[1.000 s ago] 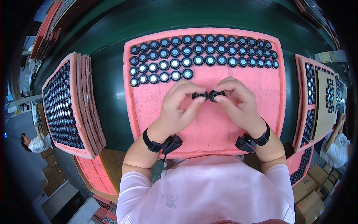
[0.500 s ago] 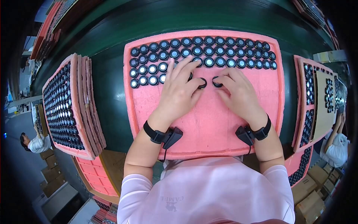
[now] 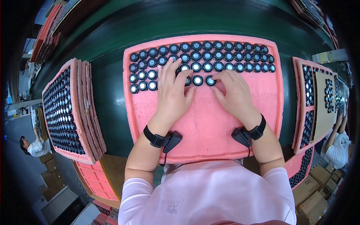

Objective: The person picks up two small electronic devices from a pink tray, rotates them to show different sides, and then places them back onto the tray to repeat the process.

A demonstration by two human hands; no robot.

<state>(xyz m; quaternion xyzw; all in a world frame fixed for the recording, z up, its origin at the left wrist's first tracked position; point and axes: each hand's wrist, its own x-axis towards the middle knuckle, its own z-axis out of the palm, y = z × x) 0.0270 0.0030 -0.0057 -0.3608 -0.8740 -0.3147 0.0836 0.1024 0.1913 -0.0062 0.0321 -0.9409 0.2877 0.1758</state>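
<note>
A pink foam tray (image 3: 202, 127) lies in front of me, with rows of round black parts with silver-white centres (image 3: 196, 45) across its far half. My right hand (image 3: 234, 92) pinches one black round part (image 3: 210, 80) between thumb and fingers at the right end of the nearest row. Just left of it sits another round part (image 3: 197, 80), untouched. My left hand (image 3: 173, 93) hovers over the row with fingers apart, thumb and index beside a further part (image 3: 188, 81). It hides several parts beneath it.
To the left stands a stack of pink trays (image 3: 84, 112), the top one full of black parts. On the right are more trays (image 3: 300, 105) and a cardboard sheet (image 3: 323, 101). Cardboard boxes (image 3: 315, 206) sit lower right. Two people (image 3: 37, 146) work at the sides.
The part that my left fingers held now sits in the nearest row, and those fingers have moved left off it. My right hand has brought its part left, up to the row.
</note>
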